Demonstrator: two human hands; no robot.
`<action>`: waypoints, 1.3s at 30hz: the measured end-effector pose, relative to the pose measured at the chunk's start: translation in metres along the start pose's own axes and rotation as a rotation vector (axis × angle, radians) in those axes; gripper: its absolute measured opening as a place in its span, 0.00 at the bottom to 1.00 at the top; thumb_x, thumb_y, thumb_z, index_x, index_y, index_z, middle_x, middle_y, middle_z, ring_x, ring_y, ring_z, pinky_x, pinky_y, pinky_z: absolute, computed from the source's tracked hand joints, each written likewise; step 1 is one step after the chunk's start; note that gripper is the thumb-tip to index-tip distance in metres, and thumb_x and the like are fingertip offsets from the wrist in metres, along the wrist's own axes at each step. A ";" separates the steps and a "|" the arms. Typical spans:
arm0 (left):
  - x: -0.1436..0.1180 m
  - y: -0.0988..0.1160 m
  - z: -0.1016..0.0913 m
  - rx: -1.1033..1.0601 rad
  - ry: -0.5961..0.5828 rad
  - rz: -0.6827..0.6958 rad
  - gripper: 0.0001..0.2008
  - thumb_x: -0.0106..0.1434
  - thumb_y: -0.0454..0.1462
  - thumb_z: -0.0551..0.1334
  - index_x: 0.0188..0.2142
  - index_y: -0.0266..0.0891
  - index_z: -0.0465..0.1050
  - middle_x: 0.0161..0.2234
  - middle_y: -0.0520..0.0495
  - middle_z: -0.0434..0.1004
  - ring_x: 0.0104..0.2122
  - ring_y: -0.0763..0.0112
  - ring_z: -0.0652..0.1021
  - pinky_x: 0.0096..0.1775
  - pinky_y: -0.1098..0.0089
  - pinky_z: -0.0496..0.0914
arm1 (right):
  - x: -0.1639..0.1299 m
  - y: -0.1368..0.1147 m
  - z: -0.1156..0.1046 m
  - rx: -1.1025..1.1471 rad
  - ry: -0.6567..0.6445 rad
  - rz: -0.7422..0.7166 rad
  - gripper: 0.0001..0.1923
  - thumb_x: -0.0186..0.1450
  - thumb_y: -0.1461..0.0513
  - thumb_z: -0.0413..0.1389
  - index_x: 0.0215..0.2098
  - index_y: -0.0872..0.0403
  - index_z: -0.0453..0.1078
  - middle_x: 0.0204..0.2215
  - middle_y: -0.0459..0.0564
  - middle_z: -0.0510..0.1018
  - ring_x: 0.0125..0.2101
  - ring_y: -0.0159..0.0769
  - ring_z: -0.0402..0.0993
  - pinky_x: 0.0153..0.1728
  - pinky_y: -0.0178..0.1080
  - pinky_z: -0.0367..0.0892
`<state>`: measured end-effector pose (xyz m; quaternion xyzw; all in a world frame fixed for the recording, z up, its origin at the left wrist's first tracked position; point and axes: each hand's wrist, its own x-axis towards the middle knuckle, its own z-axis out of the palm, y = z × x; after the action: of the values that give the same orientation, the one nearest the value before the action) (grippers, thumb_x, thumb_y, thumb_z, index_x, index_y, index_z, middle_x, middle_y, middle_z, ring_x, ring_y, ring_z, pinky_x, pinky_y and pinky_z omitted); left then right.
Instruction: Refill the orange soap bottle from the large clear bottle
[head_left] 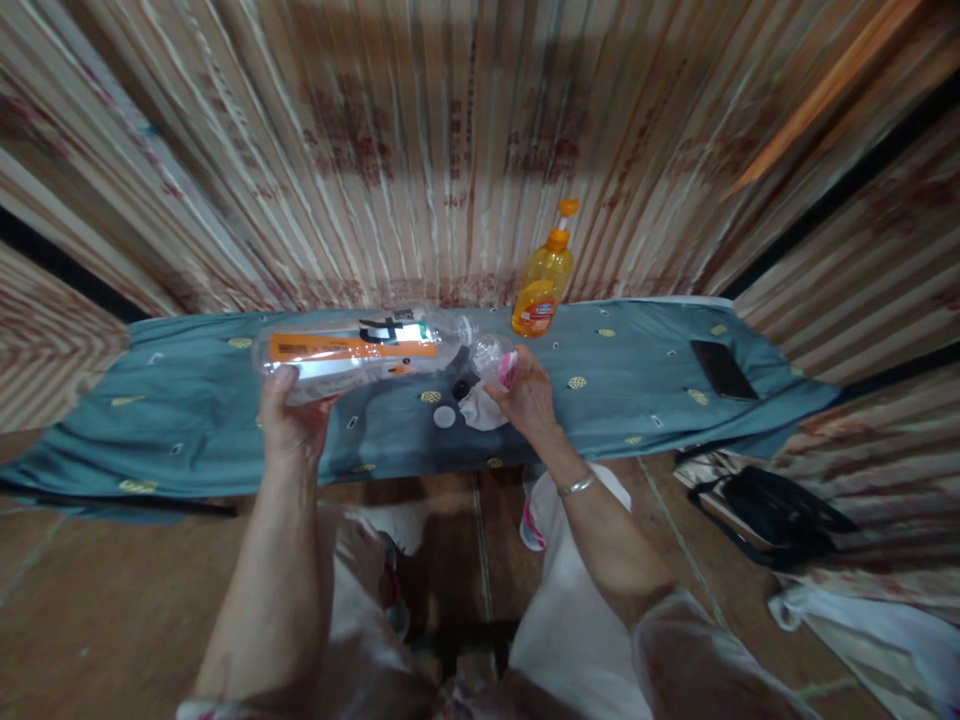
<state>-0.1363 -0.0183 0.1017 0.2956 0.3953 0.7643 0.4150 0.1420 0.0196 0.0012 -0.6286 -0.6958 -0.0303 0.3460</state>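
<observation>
My left hand (pixel 294 420) is wrapped round the base of a large clear plastic bottle (pixel 352 350) with an orange label. The bottle lies nearly level, its neck pointing right. My right hand (pixel 531 400) is closed on a small clear plastic piece (pixel 489 354) with a pink part, held right by the bottle's mouth. Whether the two touch, I cannot tell. Under my right fingers is a crumpled white cloth or tissue (pixel 481 412). Beside it are a small black object (pixel 460 391) and a white round disc (pixel 444 416).
An orange pump bottle of yellow liquid (pixel 541 295) stands at the back of the bench with the teal cloth (pixel 615 400). A dark phone (pixel 722 369) lies at the right. A black bag (pixel 784 510) sits below on the right. Striped curtains (pixel 420 150) hang behind.
</observation>
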 end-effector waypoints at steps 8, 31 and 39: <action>-0.001 0.002 0.000 0.004 -0.003 -0.003 0.29 0.37 0.48 0.72 0.41 0.41 0.79 0.38 0.44 0.84 0.47 0.49 0.81 0.41 0.57 0.80 | 0.000 -0.001 -0.001 -0.001 -0.007 0.001 0.39 0.58 0.60 0.69 0.62 0.62 0.57 0.57 0.69 0.73 0.59 0.55 0.71 0.58 0.51 0.68; 0.005 -0.003 -0.008 0.022 -0.009 -0.005 0.27 0.39 0.48 0.70 0.39 0.40 0.79 0.37 0.44 0.84 0.45 0.52 0.81 0.42 0.57 0.79 | -0.001 0.004 0.002 0.014 -0.004 -0.015 0.38 0.61 0.58 0.66 0.64 0.61 0.56 0.58 0.70 0.73 0.59 0.55 0.71 0.57 0.53 0.68; 0.005 -0.003 -0.009 0.012 -0.003 0.003 0.25 0.39 0.48 0.70 0.38 0.40 0.79 0.34 0.46 0.83 0.39 0.58 0.81 0.41 0.59 0.79 | -0.001 0.004 0.002 0.027 0.008 -0.021 0.38 0.60 0.58 0.66 0.63 0.61 0.56 0.57 0.69 0.73 0.58 0.54 0.71 0.57 0.53 0.68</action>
<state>-0.1440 -0.0162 0.0951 0.3000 0.3987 0.7621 0.4127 0.1449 0.0210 -0.0026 -0.6162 -0.7015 -0.0269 0.3570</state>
